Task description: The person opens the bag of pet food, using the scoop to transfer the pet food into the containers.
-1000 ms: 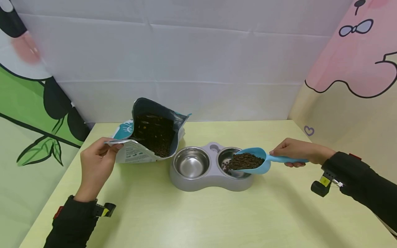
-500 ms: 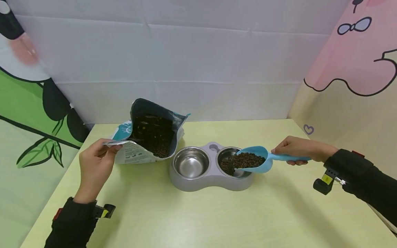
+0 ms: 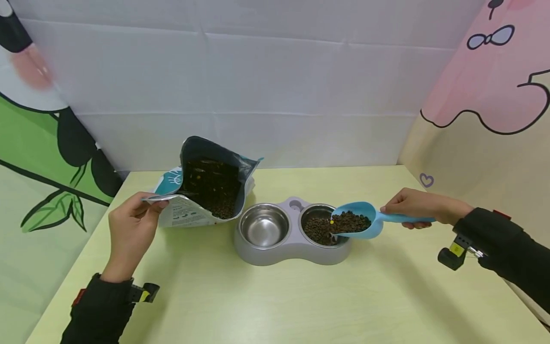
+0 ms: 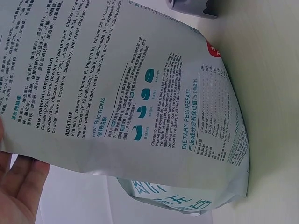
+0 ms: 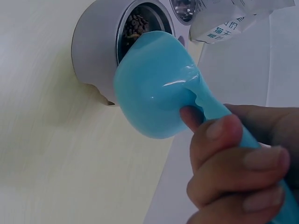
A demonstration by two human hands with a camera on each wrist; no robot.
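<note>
My right hand (image 3: 410,206) grips the handle of a light-blue scoop (image 3: 373,230), its fingers curled round it in the right wrist view. Brown kibble (image 3: 351,222) lies in the scoop, whose mouth overlaps the right steel bowl of a grey double pet feeder (image 3: 294,253). More kibble (image 5: 136,28) is in that bowl. The left steel bowl (image 3: 265,227) holds none. With thumb and fingers, my left hand (image 3: 132,234) pinches the near left edge of an open pet food bag (image 3: 189,211). Its mouth gapes toward me, showing dark kibble inside; printed text covers its side in the left wrist view.
Everything stands on a pale yellow table (image 3: 275,306). A white sheet (image 3: 275,95) hangs behind it, and printed panels, one with a pink figure (image 3: 485,91), flank both sides.
Kibble has run from the scoop into the right bowl, which is now fuller. The scoop and right hand have shifted slightly right. The left hand and the bag are nearly still.
</note>
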